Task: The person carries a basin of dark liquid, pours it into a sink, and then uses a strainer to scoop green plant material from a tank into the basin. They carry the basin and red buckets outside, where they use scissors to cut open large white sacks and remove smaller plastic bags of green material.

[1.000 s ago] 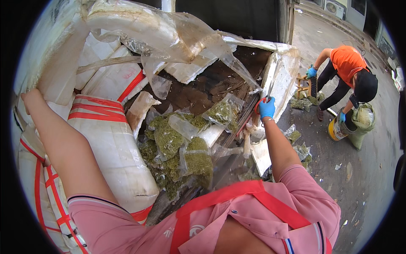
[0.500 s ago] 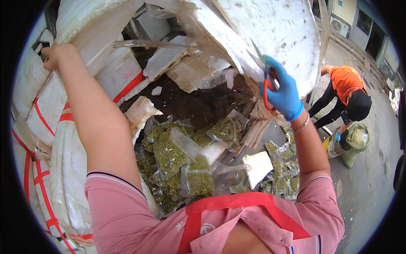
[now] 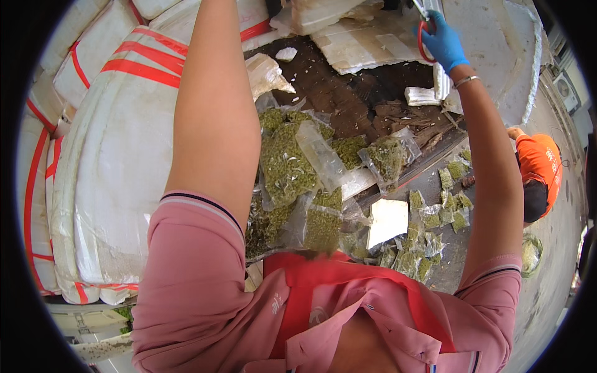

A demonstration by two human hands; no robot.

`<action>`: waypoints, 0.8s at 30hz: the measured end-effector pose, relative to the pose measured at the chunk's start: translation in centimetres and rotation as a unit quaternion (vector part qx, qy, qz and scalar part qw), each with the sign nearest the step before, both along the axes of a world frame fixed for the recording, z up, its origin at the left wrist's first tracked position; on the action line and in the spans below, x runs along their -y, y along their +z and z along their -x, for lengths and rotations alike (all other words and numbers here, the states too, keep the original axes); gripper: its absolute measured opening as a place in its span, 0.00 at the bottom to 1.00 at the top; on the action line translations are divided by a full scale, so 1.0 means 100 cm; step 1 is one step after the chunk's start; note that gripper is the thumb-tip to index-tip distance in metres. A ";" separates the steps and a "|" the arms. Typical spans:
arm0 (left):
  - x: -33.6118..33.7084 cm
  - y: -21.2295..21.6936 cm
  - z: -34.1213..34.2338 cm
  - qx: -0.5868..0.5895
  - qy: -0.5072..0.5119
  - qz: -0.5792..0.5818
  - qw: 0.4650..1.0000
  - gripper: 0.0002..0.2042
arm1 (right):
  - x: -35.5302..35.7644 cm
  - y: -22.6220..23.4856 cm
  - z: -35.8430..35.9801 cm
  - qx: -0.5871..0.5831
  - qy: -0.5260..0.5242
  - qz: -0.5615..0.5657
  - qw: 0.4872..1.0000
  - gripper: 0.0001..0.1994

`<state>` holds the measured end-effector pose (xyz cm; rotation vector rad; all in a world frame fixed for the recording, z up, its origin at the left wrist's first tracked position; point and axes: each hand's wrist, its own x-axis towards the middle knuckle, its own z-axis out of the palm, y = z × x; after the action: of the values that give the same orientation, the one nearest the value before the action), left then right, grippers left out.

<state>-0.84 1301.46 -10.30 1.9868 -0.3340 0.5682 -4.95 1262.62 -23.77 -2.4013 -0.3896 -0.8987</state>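
My right hand point(image 3: 445, 45), in a blue glove, is closed round the handles of red-handled scissors point(image 3: 425, 42) at the top right. The metal blades point up and run out of the picture. A broken white foam sheet point(image 3: 373, 43) lies to the left of this hand, and a large pale panel point(image 3: 488, 43) stands to its right. My left arm point(image 3: 214, 99) reaches up past the top edge, so the left hand is out of sight. Below, between my arms, clear plastic bags of green, granular-looking stuff point(image 3: 289, 158) lie in a pile.
White foam boxes point(image 3: 124, 155) bound with red tape are stacked at left. Foam scraps point(image 3: 286, 55) lie on the dark, splintered boards point(image 3: 348, 93). More small green bags point(image 3: 423, 245) and a white foam piece point(image 3: 387, 222) lie lower right. A person in orange point(image 3: 540, 165) bends over at far right.
My right hand has moved up with the scissors. My left hand has gone out of the top of the picture. The view has shifted, and the tall foam sheet now leans away to the right.
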 end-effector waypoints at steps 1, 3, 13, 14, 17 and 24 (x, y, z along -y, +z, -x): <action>-0.011 -0.003 0.024 -0.043 0.070 0.070 0.994 0.15 | -0.024 -0.016 0.018 -0.038 0.084 -0.041 0.995 0.19; -0.049 -0.038 0.047 0.057 -0.010 0.164 0.985 0.09 | -0.080 -0.036 0.059 -0.157 0.217 -0.018 0.963 0.21; 0.126 -0.120 0.265 0.118 0.141 0.016 0.983 0.09 | -0.180 -0.088 0.089 -0.396 0.492 -0.035 0.774 0.24; 0.129 -0.124 0.289 0.145 0.167 -0.077 0.972 0.08 | -0.177 -0.083 0.088 -0.435 0.511 -0.130 0.730 0.25; 0.089 -0.193 0.374 0.147 0.074 -0.086 0.983 0.13 | -0.231 -0.088 0.060 -0.413 0.422 0.054 0.806 0.30; -0.006 -0.325 0.551 -0.101 0.340 0.083 0.931 0.10 | -0.330 -0.125 0.038 -0.320 0.454 -0.020 0.831 0.39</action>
<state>-55.96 1302.08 -42.83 1.9480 0.5420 0.7783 -8.79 1295.63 -36.27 -1.9292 -1.0721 0.3185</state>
